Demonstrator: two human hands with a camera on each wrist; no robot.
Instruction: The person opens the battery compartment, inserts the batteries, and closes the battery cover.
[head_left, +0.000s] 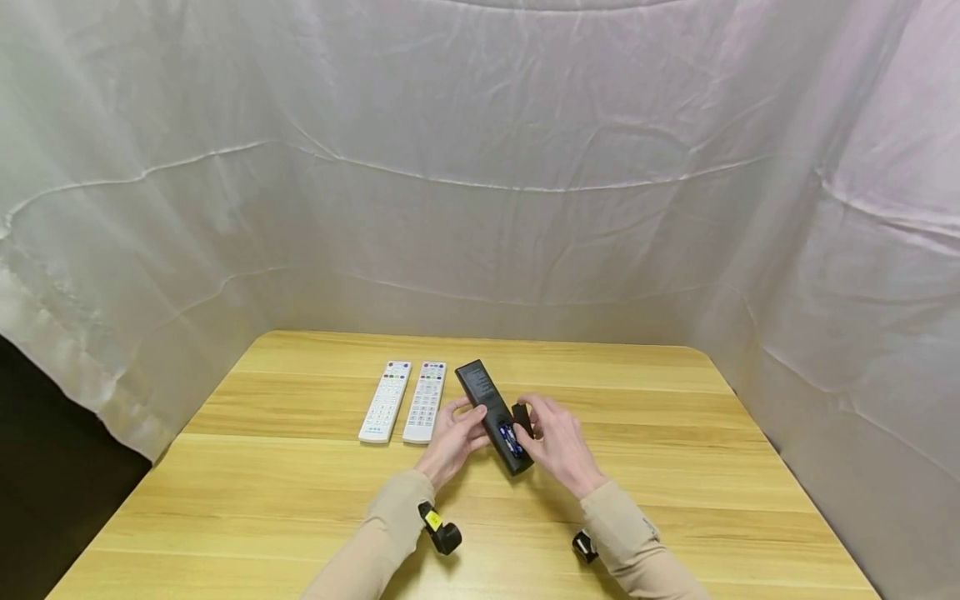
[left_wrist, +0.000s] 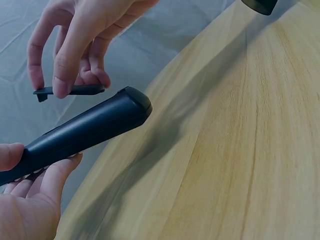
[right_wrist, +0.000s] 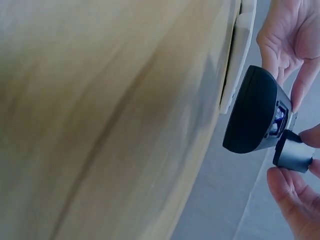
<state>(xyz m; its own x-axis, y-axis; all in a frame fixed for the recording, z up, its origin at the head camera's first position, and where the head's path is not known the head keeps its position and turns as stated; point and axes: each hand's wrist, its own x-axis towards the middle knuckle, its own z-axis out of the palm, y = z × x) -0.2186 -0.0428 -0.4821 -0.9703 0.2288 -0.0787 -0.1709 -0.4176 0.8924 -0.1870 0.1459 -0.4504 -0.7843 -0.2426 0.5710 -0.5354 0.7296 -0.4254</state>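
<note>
A black remote control [head_left: 483, 400] is held back side up above the table by my left hand [head_left: 453, 442], thumb on its edge and fingers beneath. Its battery compartment is uncovered, with blue batteries [head_left: 511, 440] inside. My right hand [head_left: 557, 442] pinches the black battery cover [head_left: 522, 418] just right of the compartment. In the left wrist view the cover [left_wrist: 75, 90] is apart from the remote [left_wrist: 85, 127], above its back. From the right wrist, the cover [right_wrist: 294, 152] appears close beside the remote's end [right_wrist: 252, 110].
Two white remote controls [head_left: 386, 402] [head_left: 425, 402] lie buttons up on the wooden table [head_left: 300, 500], left of the black one. Pale curtains [head_left: 480, 233] surround the table's back and sides. A small camera is strapped to each wrist.
</note>
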